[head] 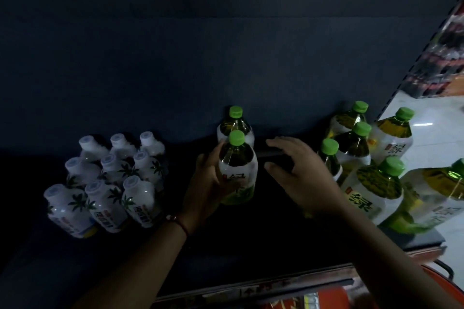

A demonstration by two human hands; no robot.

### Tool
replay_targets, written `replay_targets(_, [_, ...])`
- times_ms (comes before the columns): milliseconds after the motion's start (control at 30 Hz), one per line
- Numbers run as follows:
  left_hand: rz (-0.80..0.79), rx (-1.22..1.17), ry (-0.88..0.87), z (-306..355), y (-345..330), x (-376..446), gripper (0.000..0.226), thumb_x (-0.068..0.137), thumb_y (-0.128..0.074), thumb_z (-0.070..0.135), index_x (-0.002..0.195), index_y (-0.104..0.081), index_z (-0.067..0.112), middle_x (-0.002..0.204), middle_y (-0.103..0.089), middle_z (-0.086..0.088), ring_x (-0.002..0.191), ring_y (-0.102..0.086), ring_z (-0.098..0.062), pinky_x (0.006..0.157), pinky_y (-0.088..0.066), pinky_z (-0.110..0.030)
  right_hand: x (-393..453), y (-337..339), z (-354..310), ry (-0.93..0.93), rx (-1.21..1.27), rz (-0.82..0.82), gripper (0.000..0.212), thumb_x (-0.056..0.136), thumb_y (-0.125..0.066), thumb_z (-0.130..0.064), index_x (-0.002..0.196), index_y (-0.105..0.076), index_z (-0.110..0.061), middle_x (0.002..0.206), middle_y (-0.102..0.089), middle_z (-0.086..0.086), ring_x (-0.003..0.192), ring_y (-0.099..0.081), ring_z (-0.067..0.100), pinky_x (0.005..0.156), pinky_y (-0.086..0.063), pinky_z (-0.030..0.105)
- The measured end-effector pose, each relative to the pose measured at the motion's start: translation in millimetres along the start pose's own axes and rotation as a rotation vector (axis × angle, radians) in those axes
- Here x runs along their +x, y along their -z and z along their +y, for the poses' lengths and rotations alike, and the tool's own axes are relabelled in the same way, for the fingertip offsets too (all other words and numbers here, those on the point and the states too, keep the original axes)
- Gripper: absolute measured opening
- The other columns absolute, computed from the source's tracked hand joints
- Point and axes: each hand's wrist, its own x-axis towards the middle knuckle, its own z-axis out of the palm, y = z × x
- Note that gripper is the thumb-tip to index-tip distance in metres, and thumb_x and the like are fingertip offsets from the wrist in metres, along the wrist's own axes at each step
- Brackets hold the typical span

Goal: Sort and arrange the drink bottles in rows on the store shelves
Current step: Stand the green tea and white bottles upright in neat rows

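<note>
On the dark shelf (251, 241) stand two green-capped tea bottles in a line, one behind the other. My left hand (206, 183) grips the front green tea bottle (238, 170) from its left side; the rear green tea bottle (234, 124) stands just behind it. My right hand (298, 170) hovers to the right of that bottle with fingers spread and relaxed, holding nothing. Several more green tea bottles (374, 183) cluster at the shelf's right end. At the left, white-capped palm-print bottles (110, 183) stand in three rows.
The shelf's back panel (200, 57) is dark. The front rail with price tags (263, 286) runs below my arms. A pale tiled floor (437, 138) and another stocked display show past the shelf's right edge. A red object (326, 301) sits low in front.
</note>
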Motion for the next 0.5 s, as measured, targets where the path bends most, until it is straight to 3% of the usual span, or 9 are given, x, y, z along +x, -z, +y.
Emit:
replay_targets(67, [-0.047,-0.047,0.047,-8.9,0.2,2.5,0.097,0.062,-0.087,0.048,0.144,-0.035,0.053,0.127,-0.041,0.016,0.115,-0.047,0.009,0.098,-0.047,-0.025,-3.1,18.4,9.4,-0.008,-0.120,0.111,0.043,0.092,-0.060,-0.032,0.134,-0.054,-0.028,0.143,-0.045,-0.008,0.124,-0.042,0.005,0.097,-0.038,0.021])
replay_targets(133, [-0.038,-0.030,0.056,-9.9,-0.7,4.2,0.099,0.063,-0.090,0.044,0.144,-0.033,0.055,0.124,-0.039,0.015,0.110,-0.046,0.013,0.092,-0.043,-0.016,-6.0,34.5,22.3,-0.026,-0.213,0.191,0.044,0.090,-0.061,-0.031,0.134,-0.055,-0.023,0.143,-0.046,-0.001,0.130,-0.041,0.017,0.102,-0.036,0.032])
replay_targets(200, [0.000,0.016,0.048,-8.1,-3.8,4.8,0.099,0.062,-0.089,0.047,0.143,-0.032,0.057,0.123,-0.038,0.013,0.108,-0.048,0.009,0.089,-0.041,-0.014,-8.0,43.0,36.2,-0.126,-0.269,0.154,0.054,0.090,-0.062,-0.033,0.140,-0.048,-0.020,0.145,-0.044,0.006,0.132,-0.039,0.026,0.102,-0.036,0.037])
replay_targets(267, [0.024,0.018,0.027,-8.3,-8.8,4.1,0.097,0.062,-0.089,0.047,0.136,-0.029,0.066,0.120,-0.039,0.015,0.107,-0.049,0.005,0.092,-0.042,-0.018,-8.6,43.7,44.3,-0.266,-0.193,0.039,0.067,0.090,-0.064,-0.033,0.148,-0.032,-0.023,0.143,-0.047,0.010,0.118,-0.052,0.025,0.089,-0.045,0.034])
replay_targets(367, [0.017,0.010,0.025,-3.4,-16.9,6.3,0.096,0.064,-0.089,0.043,0.131,-0.026,0.072,0.124,-0.039,0.014,0.109,-0.049,0.002,0.097,-0.045,-0.026,-8.1,38.6,48.3,-0.281,-0.121,0.001,0.071,0.091,-0.064,-0.029,0.149,-0.023,-0.029,0.123,-0.063,0.009,0.090,-0.061,0.017,0.069,-0.050,0.029])
replay_targets(500, [0.026,-0.007,0.048,-9.0,-25.3,11.3,0.100,0.063,-0.090,0.045,0.144,-0.033,0.055,0.136,-0.044,0.004,0.122,-0.052,-0.011,0.101,-0.050,-0.041,-7.0,40.8,54.7,-0.253,-0.022,0.021,0.068,0.089,-0.067,-0.026,0.146,-0.029,-0.033,0.108,-0.060,-0.005,0.092,-0.061,0.013,0.074,-0.052,0.030])
